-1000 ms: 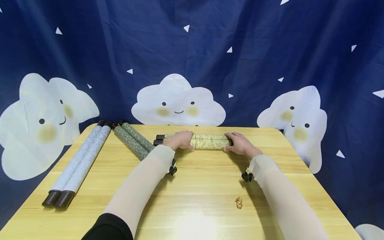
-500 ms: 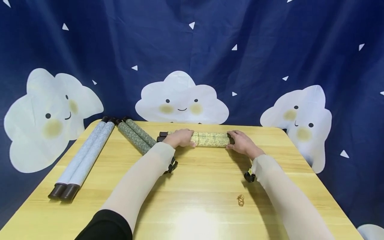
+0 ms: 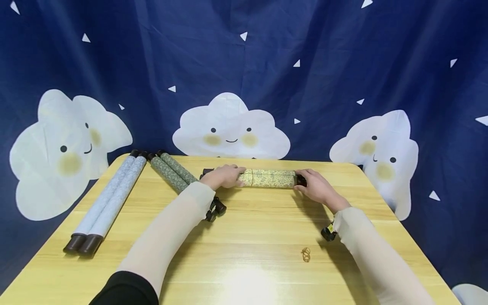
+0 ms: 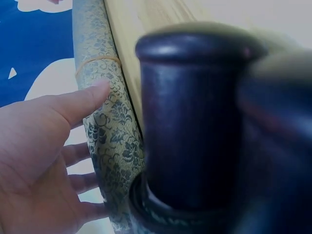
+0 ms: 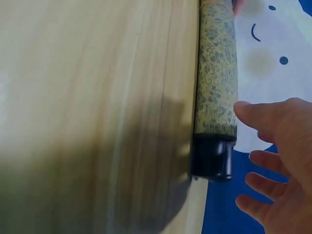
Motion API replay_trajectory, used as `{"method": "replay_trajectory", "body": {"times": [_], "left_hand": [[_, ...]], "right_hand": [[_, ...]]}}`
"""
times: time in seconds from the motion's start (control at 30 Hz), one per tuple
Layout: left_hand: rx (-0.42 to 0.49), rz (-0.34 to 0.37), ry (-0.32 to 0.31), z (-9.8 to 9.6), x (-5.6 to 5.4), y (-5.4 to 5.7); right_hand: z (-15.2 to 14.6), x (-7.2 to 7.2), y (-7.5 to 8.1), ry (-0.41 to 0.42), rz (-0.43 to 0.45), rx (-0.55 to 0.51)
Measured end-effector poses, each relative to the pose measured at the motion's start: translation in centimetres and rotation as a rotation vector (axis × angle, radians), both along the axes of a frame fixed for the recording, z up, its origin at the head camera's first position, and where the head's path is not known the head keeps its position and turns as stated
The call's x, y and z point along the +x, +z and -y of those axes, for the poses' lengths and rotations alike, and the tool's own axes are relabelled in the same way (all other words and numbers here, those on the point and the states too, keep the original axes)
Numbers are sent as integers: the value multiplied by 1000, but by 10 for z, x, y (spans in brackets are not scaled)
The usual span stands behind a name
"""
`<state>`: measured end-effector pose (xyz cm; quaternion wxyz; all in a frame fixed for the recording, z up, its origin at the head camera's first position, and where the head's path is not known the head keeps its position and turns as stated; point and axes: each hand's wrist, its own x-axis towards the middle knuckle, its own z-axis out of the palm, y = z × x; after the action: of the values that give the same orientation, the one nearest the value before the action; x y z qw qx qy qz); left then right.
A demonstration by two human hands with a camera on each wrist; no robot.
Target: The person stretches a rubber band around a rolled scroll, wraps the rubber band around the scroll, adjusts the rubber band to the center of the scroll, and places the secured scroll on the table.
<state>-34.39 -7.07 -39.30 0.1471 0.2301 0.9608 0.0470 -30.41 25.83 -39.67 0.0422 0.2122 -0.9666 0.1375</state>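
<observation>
A yellow floral hand scroll [image 3: 272, 178], its two rolls side by side, lies crosswise near the table's far edge with a thin band round it. My left hand [image 3: 225, 176] holds its left part; in the left wrist view the thumb lies on the cloth of the scroll [image 4: 119, 131] and the fingertips are hidden behind it. At the right end, my right hand [image 3: 314, 185] has its fingers spread loosely beside the dark end cap [image 5: 213, 158]. In the right wrist view, its thumb tip meets the scroll's edge while the other fingers stand apart.
A green scroll [image 3: 173, 171] lies aslant at the back left, partly behind my left arm; its dark knobs [image 4: 190, 117] fill the left wrist view. Further left is a pale blue scroll [image 3: 114, 192]. Small brown rubber bands [image 3: 306, 254] lie on the wooden table [image 3: 267, 237].
My right hand has shifted right and loosened at the scroll's end, uncovering more of the dark cap. My left hand has drawn slightly left. The scroll has stayed almost in place.
</observation>
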Motion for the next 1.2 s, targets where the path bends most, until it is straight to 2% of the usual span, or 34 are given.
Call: {"method": "replay_trajectory", "body": {"times": [0.23,0.5,0.73,0.93,1.2], "left_hand": [[11,-20,-36,7,8,1],[58,20,-65,10,28,15],[102,-39,-140,13,43,21],[176,-97,-186,13,60,23],[251,-160,-203,15,85,14]], "right_hand": [[-18,10,0,-17,6,-25],[-46,17,3,-59,16,-54],[-63,24,5,-100,23,-71],[-74,27,-6,-123,47,-47],[-83,29,-26,-136,46,-68]]}}
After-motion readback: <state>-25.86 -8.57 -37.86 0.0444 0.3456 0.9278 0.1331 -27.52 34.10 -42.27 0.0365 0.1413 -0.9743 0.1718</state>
